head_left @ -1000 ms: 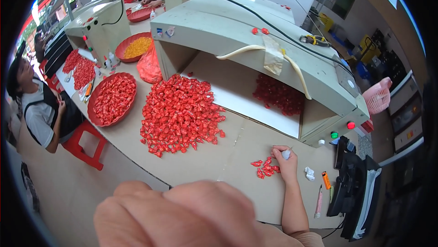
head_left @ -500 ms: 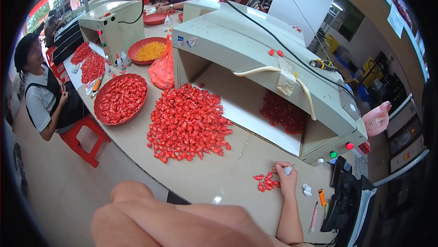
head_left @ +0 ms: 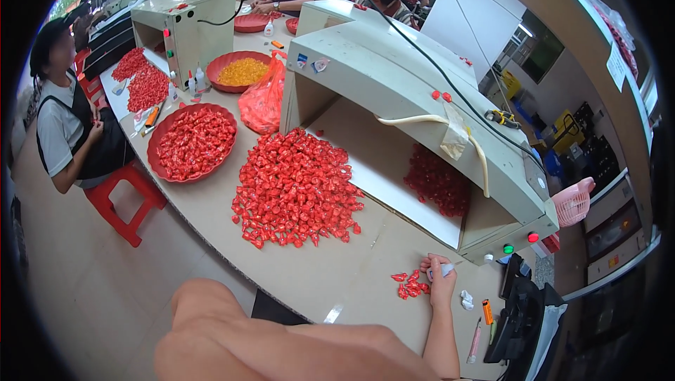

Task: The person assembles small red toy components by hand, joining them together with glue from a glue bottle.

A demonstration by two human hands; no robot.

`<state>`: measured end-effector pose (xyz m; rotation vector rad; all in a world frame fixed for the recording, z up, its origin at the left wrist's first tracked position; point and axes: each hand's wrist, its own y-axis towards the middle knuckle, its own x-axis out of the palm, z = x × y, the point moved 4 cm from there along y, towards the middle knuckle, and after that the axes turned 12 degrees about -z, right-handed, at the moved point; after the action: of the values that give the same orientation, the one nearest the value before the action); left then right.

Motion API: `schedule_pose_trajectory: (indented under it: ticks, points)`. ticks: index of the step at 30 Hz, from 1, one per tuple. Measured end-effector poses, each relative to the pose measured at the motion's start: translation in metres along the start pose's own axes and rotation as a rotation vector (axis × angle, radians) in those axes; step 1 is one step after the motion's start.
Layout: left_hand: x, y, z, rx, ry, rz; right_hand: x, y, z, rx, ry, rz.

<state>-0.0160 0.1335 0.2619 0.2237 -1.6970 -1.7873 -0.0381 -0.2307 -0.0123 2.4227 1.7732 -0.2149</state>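
Note:
At the lower right of the table, my right hand [head_left: 441, 284] is closed around a small white squeeze bottle [head_left: 441, 272], its narrow tip toward the right. Just left of my fingers lies a small group of glossy red plastic pieces [head_left: 409, 285], shaped like little peppers or buds. A much larger heap of the same red pieces [head_left: 299, 187] spreads over the middle of the table. My left hand does not show. Large bare skin [head_left: 274, 342] fills the lower edge, and I cannot tell whether it is arm or leg.
A grey metal housing [head_left: 394, 78] with an open front holds more red pieces [head_left: 436, 180]. Red bowls of red pieces [head_left: 228, 138] and yellow pieces [head_left: 264, 57] stand left. Crumpled tissue [head_left: 467, 300], an orange lighter [head_left: 487, 311] and a pink pen-like tool [head_left: 474, 341] lie right. People sit nearby.
The whole view has shifted slightly. My right hand has turned a little, so more of the white bottle shows. The small red group looks the same.

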Motion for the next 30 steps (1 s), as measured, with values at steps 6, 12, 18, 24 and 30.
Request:
schedule_pose_trajectory:
  ticks: [6,12,18,24,30]
  points:
    - [-0.022,-0.002,0.039,0.075,0.061,0.007,0.002,0.003,0.005,-0.009,0.022,0.018]
    - [-0.047,-0.010,0.078,0.116,0.122,0.026,-0.003,0.000,0.011,-0.060,-0.019,0.088]
    - [-0.068,-0.024,0.080,-0.394,0.337,-0.029,0.001,-0.005,-0.001,-0.067,0.024,0.144]
    - [-0.118,-0.108,-0.087,-0.792,1.033,-0.759,0.003,-0.006,0.000,-0.030,0.076,0.083]
    - [-0.117,-0.167,-0.178,-0.829,1.138,-1.340,0.012,-0.013,-0.015,-0.003,0.010,-0.177]
